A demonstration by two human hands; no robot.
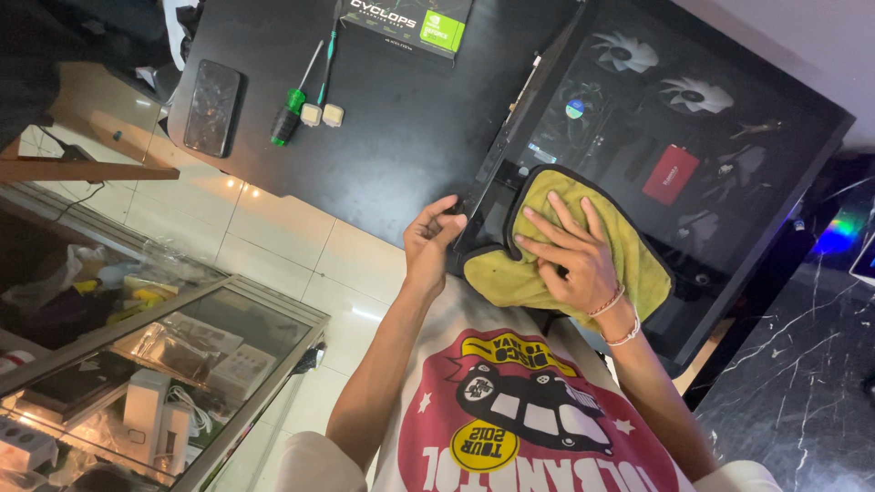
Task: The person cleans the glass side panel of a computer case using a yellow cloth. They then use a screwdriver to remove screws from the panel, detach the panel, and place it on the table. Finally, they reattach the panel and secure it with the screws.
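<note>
We press our right hand [572, 260] flat, fingers spread, on a soft yellow cloth with a dark edge [547, 246], which lies on the glass side panel of a black computer case [729, 164]. Our left hand [432, 239] pinches the corner of that panel. Nearby on the black table [401, 118] lie a green-handled screwdriver [293, 102] and a dark phone [212, 107].

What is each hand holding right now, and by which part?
Left hand grips the computer case by its near corner edge. Right hand presses flat on the yellow cloth, fingers spread, not gripping it.
</note>
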